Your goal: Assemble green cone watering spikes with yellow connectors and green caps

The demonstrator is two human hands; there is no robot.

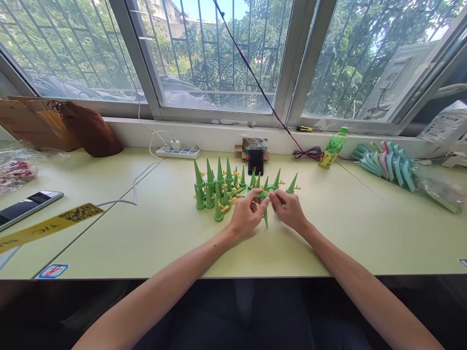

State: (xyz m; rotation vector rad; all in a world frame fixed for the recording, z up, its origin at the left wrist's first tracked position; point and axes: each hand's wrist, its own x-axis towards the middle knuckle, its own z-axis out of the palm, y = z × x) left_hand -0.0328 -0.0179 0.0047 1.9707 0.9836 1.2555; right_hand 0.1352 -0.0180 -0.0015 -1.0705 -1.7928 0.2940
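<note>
My left hand (246, 213) grips a green plant watering spike (266, 218) between thumb and fingers, its tip pointing down toward me. Close beside it, my right hand (289, 209) is closed in a pinch at the side of the same spike; what lies between those fingertips is too small and covered to make out. Several more green spikes (220, 170) stand on the table just beyond and left of my hands, points up. Small yellow valve pieces (225, 208) stick out from the sides of many of them.
A black phone (256, 163) leans against a small box behind the spikes. Further back are a power strip (178, 152), a green drink bottle (332, 148) and a coiled cable (307, 153). Bagged pastel items (388, 163) lie right; a yellow tag (51, 227) juts in left above the table (146, 243).
</note>
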